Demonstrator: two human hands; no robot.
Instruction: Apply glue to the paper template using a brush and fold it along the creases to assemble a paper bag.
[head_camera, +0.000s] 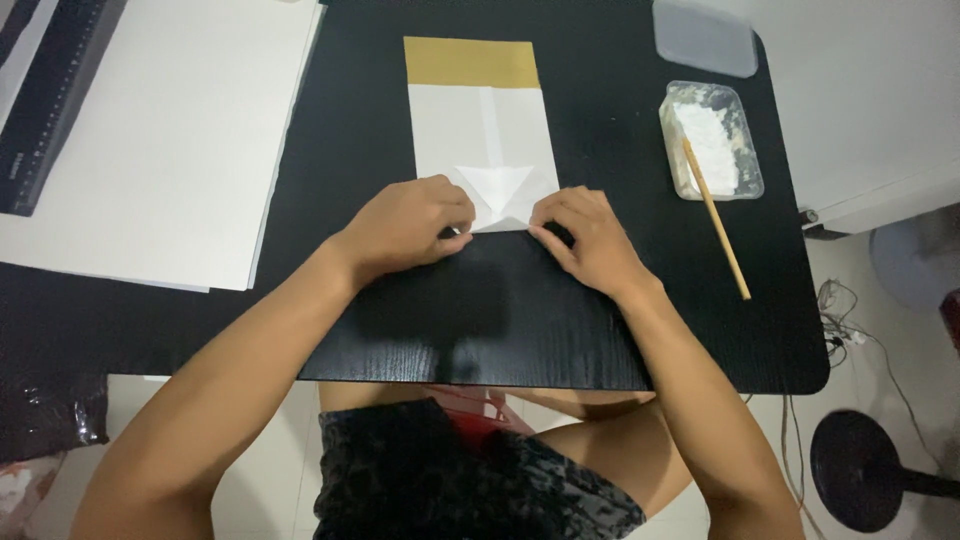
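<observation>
Both hands, left (405, 232) and right (585, 240), pinching the near edge of a folded white paper sheet with gold top band (482, 130) on the black wooden desk (500, 310). Fingertips curled under, partly hidden. Black ruler (45, 100) cut off at left.

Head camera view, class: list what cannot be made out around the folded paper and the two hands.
- Near edge of the folded paper: covered by the left hand and right hand.
- Fingertips of both hands: curled under, so their grip is unclear.
- White contents of the plastic tub: too small to identify.
- Black ruler: cut off by the top-left picture edge.
- Wooden stick: its upper end is buried in the tub.
</observation>
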